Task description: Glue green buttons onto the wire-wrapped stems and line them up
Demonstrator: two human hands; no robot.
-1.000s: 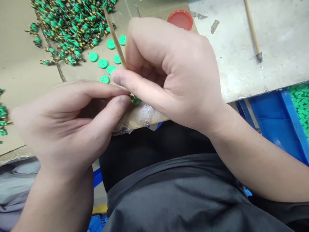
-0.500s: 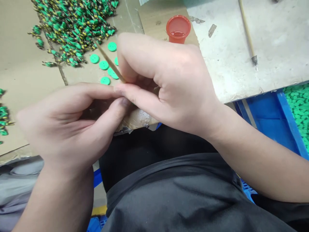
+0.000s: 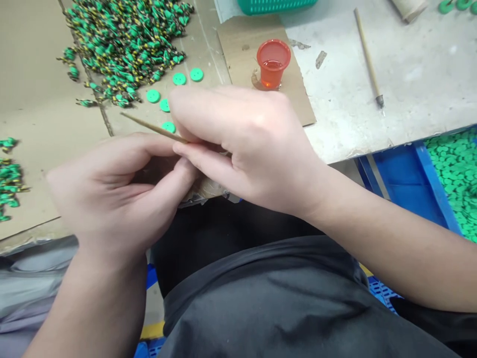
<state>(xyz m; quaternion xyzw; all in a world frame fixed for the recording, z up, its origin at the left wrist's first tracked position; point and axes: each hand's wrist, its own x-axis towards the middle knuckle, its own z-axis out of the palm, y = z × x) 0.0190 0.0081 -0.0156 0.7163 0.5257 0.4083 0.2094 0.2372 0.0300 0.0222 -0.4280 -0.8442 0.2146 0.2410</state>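
Observation:
My right hand (image 3: 246,144) is closed around a thin wooden stick (image 3: 152,128) that pokes out to the left, lying almost level. My left hand (image 3: 119,194) pinches thumb and forefinger together right against the right hand's fingertips; whatever it holds is hidden between the fingers. Both hands hover over the near edge of the cardboard sheet (image 3: 37,99). A few loose green buttons (image 3: 179,78) lie just beyond the hands, and a big pile of green and yellow pieces (image 3: 126,35) sits farther back.
A small red cup (image 3: 273,62) of liquid stands on a cardboard scrap behind my right hand. A second brush-like stick (image 3: 368,57) lies on the grey table. A blue crate (image 3: 410,184) of green buttons (image 3: 454,169) sits low at right. More green pieces (image 3: 9,179) lie far left.
The stick has swung down from steeply upright to nearly level, pointing left. The green piece seen between the fingertips is now hidden. The view has tilted up, showing the whole red cup.

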